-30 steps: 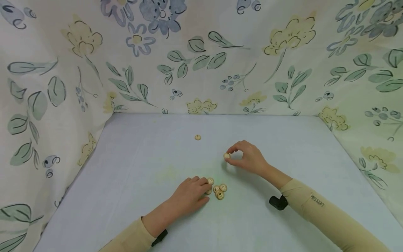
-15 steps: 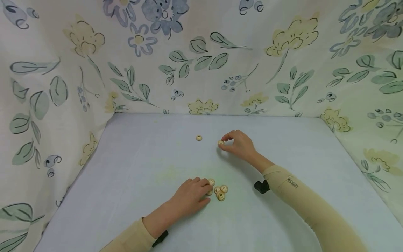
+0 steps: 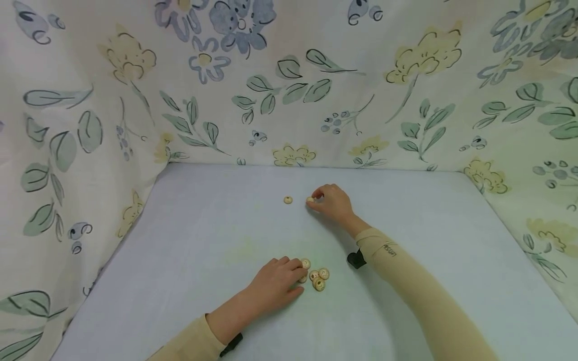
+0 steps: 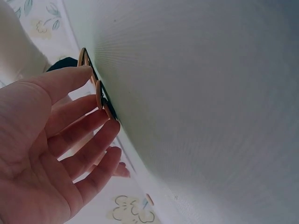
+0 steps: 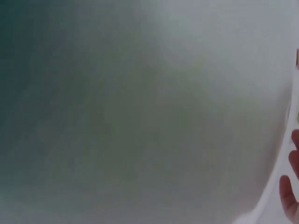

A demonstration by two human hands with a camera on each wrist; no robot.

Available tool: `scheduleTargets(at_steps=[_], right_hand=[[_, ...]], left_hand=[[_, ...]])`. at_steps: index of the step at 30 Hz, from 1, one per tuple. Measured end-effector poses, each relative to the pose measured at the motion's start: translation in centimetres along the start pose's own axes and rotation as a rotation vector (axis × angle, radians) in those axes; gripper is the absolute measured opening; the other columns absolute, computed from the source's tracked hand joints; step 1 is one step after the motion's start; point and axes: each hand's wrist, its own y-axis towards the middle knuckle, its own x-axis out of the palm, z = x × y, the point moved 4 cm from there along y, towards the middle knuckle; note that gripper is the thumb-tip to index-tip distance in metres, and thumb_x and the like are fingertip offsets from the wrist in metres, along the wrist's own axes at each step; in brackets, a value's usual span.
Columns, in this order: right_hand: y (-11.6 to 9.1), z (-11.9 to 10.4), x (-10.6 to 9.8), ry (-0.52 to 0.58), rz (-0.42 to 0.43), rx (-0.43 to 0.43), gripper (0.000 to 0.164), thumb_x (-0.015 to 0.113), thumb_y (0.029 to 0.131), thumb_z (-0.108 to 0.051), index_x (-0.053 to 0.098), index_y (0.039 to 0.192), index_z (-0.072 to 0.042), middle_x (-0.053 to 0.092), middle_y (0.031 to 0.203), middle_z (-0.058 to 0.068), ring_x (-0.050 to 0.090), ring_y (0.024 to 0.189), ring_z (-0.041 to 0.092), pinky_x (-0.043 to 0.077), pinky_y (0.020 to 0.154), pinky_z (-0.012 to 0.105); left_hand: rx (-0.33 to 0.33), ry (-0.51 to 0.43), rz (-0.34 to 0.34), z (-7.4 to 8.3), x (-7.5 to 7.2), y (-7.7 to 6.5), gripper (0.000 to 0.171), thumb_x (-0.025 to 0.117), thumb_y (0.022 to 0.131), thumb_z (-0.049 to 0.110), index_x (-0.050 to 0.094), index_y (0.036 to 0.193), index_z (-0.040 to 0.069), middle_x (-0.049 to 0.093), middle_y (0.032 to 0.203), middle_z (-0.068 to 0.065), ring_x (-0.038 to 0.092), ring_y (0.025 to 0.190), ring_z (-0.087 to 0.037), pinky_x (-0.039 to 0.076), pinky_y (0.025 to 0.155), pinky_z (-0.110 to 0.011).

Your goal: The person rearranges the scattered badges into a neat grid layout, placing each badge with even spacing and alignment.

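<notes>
The right hand (image 3: 334,203) pinched a wooden disc (image 3: 310,200) between thumb and fingers toward the far side of the white table (image 3: 203,225), near a lone disc (image 3: 288,200) on its left; whether the pinched one touched the cloth surface could not be told. The left hand (image 3: 276,281) lay palm down, its fingers loosely bent and spread, without a grip, over two partly hidden discs (image 3: 306,263). Just right of them, three discs (image 3: 319,285) sat clustered. Behind stood a floral curtain (image 3: 180,145).
</notes>
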Motion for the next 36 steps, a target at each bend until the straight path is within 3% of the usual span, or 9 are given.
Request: scheduleTargets(at_steps=[13, 36], right_hand=[[0.22, 0.4, 0.47, -0.003, 0.015, 0.073, 0.03, 0.073, 0.086, -0.036, 0.074, 0.096, -0.008, 0.067, 0.092, 0.005, 0.057, 0.091, 0.022, 0.046, 0.079, 0.038], [0.27, 0.31, 0.65, -0.056, 0.025, 0.036, 0.03, 0.073, 0.086, -0.04, 0.075, 0.095, -0.011, 0.067, 0.093, 0.003, 0.058, 0.093, 0.024, 0.044, 0.085, 0.046]], left_hand=[[0.005, 0.024, 0.003, 0.03, 0.07, -0.11, 0.021, 0.07, 0.091, 0.029, 0.068, 0.108, 0.018, 0.062, 0.108, 0.005, 0.055, 0.089, -0.013, 0.043, 0.071, -0.026], [0.0, 0.022, 0.01, 0.01, -0.01, -0.23, 0.022, 0.07, 0.09, 0.028, 0.069, 0.109, 0.017, 0.062, 0.108, 0.005, 0.055, 0.088, -0.013, 0.042, 0.07, -0.025]])
